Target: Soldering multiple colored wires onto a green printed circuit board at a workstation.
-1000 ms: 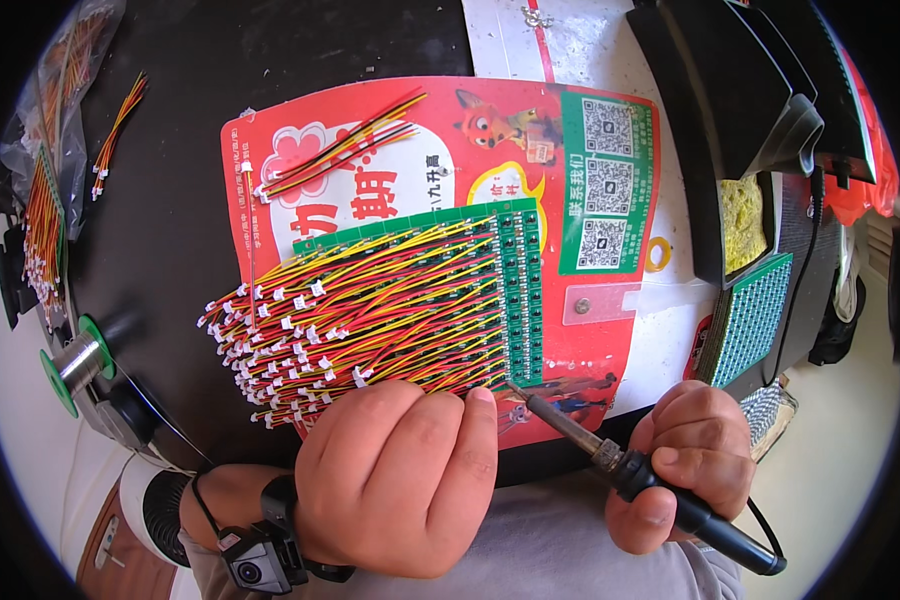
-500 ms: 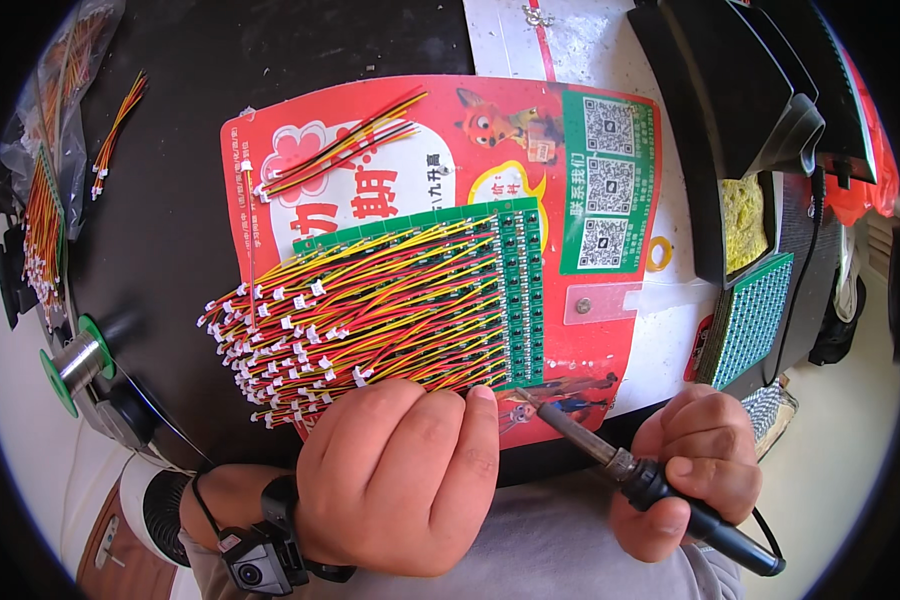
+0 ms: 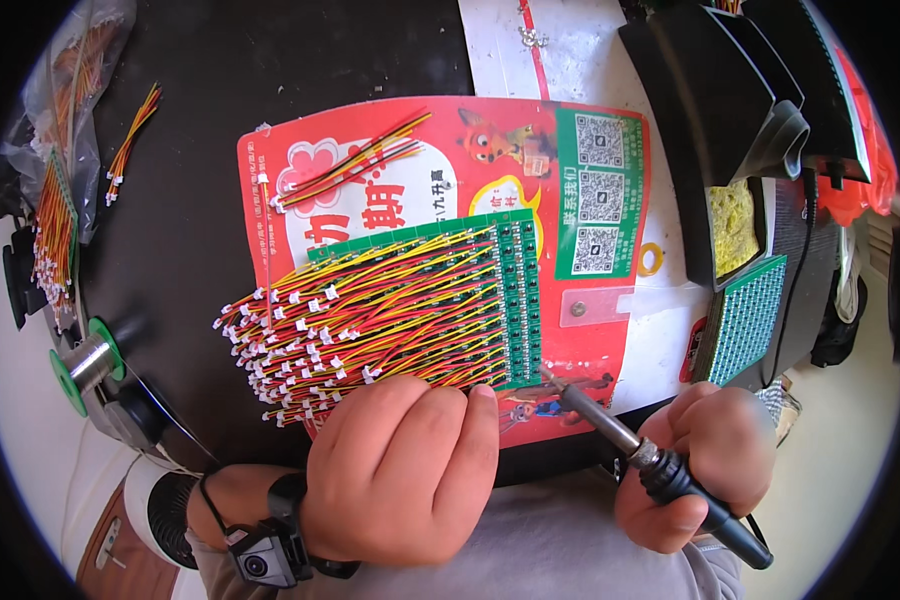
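A green circuit board (image 3: 517,300) lies on a red printed sheet (image 3: 590,350). Rows of red, yellow and black wires (image 3: 420,300) run leftward from it to small white plugs (image 3: 315,350). My left hand (image 3: 400,470) is closed at the board's near edge, over the nearest wires. Its thumb and fingertips are mostly hidden, so what they pinch does not show. My right hand (image 3: 700,460), partly blurred, grips a black-handled soldering iron (image 3: 600,415). The iron's tip points up and left, close to the board's near right corner; whether it touches cannot be seen.
Loose wires (image 3: 355,165) lie on the sheet's upper part. To the left are a solder spool (image 3: 90,362), a wire bundle (image 3: 133,142) and a plastic bag (image 3: 80,70) of wires. At right, a yellow sponge (image 3: 734,228) sits by a black stand (image 3: 685,120) and stacked green boards (image 3: 750,318).
The soldering iron's tip has drawn back to the right, away from my left fingers. My left hand keeps its closed hold at the board's near edge. The whole view has shifted slightly.
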### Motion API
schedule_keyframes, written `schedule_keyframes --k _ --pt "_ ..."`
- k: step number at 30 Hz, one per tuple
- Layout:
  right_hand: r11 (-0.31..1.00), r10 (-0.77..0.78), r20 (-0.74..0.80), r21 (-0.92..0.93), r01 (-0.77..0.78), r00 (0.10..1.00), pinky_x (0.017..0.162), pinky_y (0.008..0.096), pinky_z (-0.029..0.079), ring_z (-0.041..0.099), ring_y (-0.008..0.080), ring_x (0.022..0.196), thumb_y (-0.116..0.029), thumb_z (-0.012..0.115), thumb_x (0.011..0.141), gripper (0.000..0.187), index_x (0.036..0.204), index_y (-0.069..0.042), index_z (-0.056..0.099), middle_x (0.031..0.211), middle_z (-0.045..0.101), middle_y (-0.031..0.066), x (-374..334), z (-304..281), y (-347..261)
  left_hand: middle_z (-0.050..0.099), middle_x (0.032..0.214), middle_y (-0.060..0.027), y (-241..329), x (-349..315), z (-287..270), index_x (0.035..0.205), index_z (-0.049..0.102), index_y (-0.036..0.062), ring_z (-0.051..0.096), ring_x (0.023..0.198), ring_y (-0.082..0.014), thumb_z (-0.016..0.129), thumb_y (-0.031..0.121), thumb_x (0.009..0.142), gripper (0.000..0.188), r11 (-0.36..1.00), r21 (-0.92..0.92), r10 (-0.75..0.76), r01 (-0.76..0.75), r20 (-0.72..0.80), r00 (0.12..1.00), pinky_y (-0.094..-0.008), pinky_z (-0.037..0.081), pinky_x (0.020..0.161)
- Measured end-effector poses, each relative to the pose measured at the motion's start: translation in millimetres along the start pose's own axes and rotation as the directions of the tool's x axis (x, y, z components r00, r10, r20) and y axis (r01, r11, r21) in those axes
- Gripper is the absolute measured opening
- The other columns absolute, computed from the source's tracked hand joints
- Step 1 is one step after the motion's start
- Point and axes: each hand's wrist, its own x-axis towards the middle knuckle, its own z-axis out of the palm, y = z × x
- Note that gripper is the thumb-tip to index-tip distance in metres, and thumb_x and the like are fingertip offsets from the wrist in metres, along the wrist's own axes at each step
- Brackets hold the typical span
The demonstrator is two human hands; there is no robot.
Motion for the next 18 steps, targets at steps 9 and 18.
schedule_keyframes --k 9,18 --pt "0.996 0.055 -0.001 -0.068 -0.055 0.998 0.045 0.0265 0.038 0.046 0.0141 0.058 -0.042 0.070 0.094 0.041 0.101 -0.005 0.053 0.069 0.048 0.0022 0 -4 -3 0.063 0.083 -0.0131 -14 8 -15 0.095 0.071 -0.0056 0.058 0.069 -0.0272 0.074 -0.009 0.065 0.031 0.995 -0.092 0.047 -0.043 0.041 0.998 -0.0349 0.047 0.058" --pt "0.998 0.048 0.086 -0.039 -0.045 0.995 0.046 0.0272 0.035 0.045 0.0140 0.058 -0.038 0.069 0.093 0.038 0.101 -0.004 0.055 0.069 0.047 0.0025 6 -8 -1 0.064 0.098 -0.0131 -16 12 -21 0.096 0.072 -0.0003 0.058 0.082 -0.0297 0.084 0.005 0.065 0.033 1.000 -0.023 0.011 -0.008 0.119 0.993 -0.0392 0.048 0.068"
